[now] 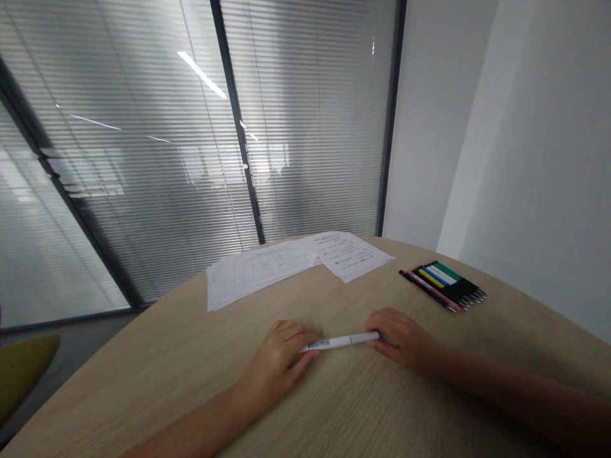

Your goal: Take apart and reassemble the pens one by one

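A white pen [340, 342] with a barcode label lies across the round wooden table [191, 369], held at both ends. My left hand [279, 359] rests on the table with its fingers curled round the pen's left end. My right hand [403, 337] pinches the pen's right end, fingers closed. Both forearms lie on the tabletop.
Several coloured pens [443, 286] lie side by side at the right. Two printed sheets [260, 270] [351, 253] lie at the table's far edge. Glass walls with blinds [191, 140] stand behind, a white wall at the right, a green chair [23, 369] at the far left.
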{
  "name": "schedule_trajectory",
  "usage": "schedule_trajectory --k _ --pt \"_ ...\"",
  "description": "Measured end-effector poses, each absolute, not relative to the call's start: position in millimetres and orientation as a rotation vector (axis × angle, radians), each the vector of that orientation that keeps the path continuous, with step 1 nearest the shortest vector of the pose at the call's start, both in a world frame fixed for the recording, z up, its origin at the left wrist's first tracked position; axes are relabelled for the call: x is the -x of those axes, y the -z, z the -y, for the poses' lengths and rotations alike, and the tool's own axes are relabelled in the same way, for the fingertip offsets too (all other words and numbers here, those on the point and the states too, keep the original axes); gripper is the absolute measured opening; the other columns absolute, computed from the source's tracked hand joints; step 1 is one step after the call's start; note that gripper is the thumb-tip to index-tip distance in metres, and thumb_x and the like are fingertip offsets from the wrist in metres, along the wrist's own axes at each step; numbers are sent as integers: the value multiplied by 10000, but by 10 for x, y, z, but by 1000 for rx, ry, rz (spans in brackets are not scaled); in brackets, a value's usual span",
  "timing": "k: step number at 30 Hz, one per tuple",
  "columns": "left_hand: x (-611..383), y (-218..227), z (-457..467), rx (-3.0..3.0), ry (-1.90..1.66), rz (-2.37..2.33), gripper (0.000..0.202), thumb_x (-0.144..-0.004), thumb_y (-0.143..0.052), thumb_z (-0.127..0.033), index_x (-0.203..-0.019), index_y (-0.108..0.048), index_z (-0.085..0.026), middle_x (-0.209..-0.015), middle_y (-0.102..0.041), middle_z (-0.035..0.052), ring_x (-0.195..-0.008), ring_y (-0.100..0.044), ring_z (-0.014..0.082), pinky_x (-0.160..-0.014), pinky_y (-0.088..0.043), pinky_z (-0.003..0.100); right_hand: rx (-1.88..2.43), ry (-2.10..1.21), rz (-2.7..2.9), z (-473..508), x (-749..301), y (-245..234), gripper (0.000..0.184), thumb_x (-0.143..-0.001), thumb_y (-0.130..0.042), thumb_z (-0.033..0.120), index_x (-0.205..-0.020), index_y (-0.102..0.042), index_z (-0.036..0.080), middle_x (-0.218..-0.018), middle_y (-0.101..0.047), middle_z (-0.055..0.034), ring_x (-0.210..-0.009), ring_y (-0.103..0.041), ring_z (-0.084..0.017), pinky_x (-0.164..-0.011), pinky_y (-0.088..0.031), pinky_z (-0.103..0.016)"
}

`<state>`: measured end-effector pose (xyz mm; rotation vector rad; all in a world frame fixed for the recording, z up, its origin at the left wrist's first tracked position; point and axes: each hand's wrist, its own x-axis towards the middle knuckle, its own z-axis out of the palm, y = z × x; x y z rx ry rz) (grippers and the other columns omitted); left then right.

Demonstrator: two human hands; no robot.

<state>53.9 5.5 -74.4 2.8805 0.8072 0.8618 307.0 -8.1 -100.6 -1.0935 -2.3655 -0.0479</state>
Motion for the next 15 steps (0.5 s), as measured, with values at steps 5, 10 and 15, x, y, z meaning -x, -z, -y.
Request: schedule_trajectory --k 5,10,15 --pt "-535 733 -56 -2909 -830 -815 204 -834 -403 -251 -860 -590 -171 -713 -618 41 -685 -536 154 -655 -389 292 1070 64 2365 77 -3073 1010 63 -785 -440 195 -790 -500 176 -740 -560 -43 -697 -500 -154 -632 -395 -276" --pt "-542 723 -47 -2924 -848 -802 215 -837 -392 -258 -839 -590 -177 -708 -620 39 -680 -535 152 -650 -386 285 1013 68 2366 59 -3083 1029 151 -825 -388 250 -766 -504 174 -703 -550 -41 -659 -484 -145 -607 -386 -267" --pt "-540 708 -42 -2958 -791 -817 238 -845 -382 -269 -817 -595 -167 -692 -612 43 -659 -525 149 -643 -381 283 992 63 2382 70 -3081 1019 216 -847 -335 275 -760 -500 167 -694 -546 -47 -644 -470 -145 -594 -376 -267"
